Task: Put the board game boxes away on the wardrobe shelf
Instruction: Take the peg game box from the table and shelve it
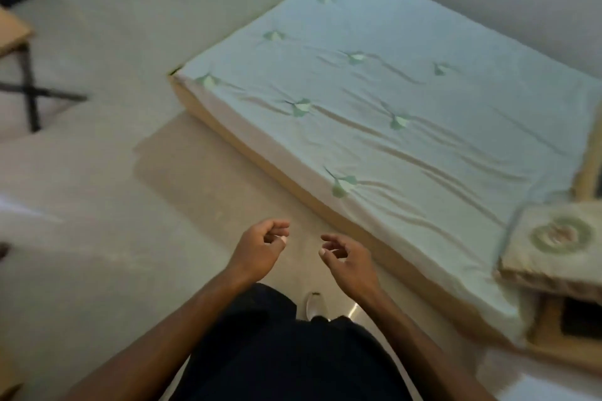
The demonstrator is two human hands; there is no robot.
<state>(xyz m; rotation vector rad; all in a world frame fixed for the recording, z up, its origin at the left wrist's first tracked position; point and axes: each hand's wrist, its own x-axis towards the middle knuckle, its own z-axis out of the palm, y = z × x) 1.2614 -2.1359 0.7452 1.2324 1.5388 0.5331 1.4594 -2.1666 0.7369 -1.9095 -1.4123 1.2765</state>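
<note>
Head view, looking down, frame somewhat blurred. Left hand (257, 249) and right hand (347, 259) sit at lower centre of the frame, close together over the floor (97, 205), both loosely curled with fingers half bent and nothing in either one. No board game box identifiable anywhere in view; no wardrobe or shelf visible either. Mattress (374, 101) with a pale leaf-print sheet fills the centre and upper right, long axis running from upper left to lower right; its top is bare. A patterned cushion (553, 244) lies at the right edge, nearer the right hand. A folding table (13, 32) shows at the upper left edge. Judgement: direction from hands to the boxes cannot be told here; the boxes must be located before either hand can be favoured.
</note>
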